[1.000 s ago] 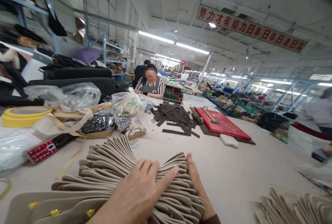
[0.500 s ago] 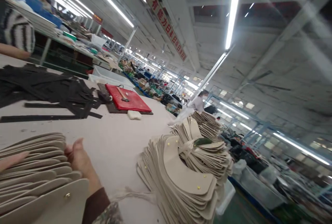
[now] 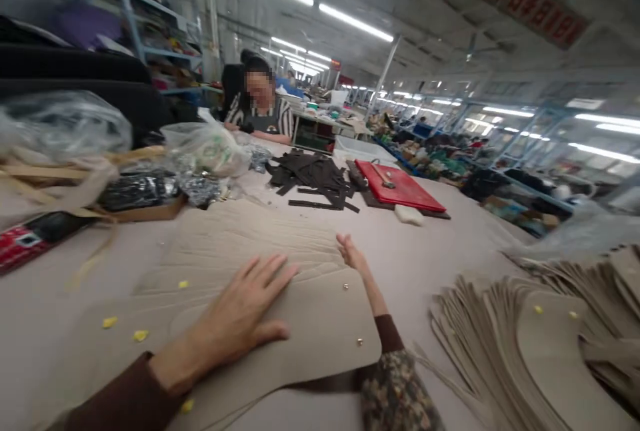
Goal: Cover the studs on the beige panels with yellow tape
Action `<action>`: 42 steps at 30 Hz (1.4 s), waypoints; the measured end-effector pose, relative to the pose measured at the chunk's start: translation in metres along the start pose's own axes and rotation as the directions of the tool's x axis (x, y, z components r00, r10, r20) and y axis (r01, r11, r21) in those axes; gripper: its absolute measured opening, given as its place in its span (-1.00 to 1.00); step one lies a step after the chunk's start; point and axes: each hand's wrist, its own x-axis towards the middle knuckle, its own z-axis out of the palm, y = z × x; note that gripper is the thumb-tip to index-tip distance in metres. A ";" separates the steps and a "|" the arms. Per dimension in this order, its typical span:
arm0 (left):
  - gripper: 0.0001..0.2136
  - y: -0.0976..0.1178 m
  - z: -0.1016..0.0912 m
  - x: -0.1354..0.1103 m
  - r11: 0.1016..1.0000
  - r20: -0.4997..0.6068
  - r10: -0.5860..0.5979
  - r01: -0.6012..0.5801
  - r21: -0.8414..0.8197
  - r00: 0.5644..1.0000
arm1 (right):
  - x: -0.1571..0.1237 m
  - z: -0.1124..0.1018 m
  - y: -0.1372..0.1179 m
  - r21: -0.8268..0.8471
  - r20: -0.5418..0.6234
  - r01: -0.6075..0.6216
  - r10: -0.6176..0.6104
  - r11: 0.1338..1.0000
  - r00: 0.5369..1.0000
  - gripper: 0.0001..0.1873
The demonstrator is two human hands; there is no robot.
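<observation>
A fanned stack of beige leather-like pieces [image 3: 325, 331] lies on the table in front of me, with brass-coloured studs on the top piece and several yellow bits along its left side. My left hand [image 3: 235, 314] rests flat on the top piece, fingers spread and thumb out. At the stack's far right edge, my right hand [image 3: 354, 258] stands with its fingers stretched, the palm side against the edges. Its lower part is partly hidden by the pieces. Neither hand grips anything that I can see.
To the right sit more fanned beige pieces [image 3: 545, 344]. Beyond my hands are dark strips [image 3: 313, 174], a red pad [image 3: 400, 184] with a hammer [image 3: 383, 176] and a white block [image 3: 409, 215]. Plastic bags [image 3: 210, 144] lie left; a person [image 3: 263, 111] sits across the table.
The view has swung left and levelled, bringing the seated person and bags into sight. My left hand now lies spread on top of the stack; my right hand stays at its right edge.
</observation>
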 end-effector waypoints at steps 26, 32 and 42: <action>-0.15 -0.035 0.009 -0.185 0.584 -0.393 -0.811 0.547 -0.600 0.434 | -0.133 -0.029 0.044 -0.584 -0.064 0.157 -0.238 0.796 0.969 0.07; -0.24 -0.010 0.016 -0.183 0.544 -0.254 -0.800 0.478 -0.690 0.544 | -0.136 -0.029 0.046 -0.579 -0.046 0.187 -0.261 0.794 0.964 0.10; -0.16 0.024 0.013 -0.209 0.648 -0.246 -0.714 0.485 -0.587 0.656 | -0.149 -0.036 0.049 -0.541 -0.071 0.193 -0.274 0.818 0.959 0.07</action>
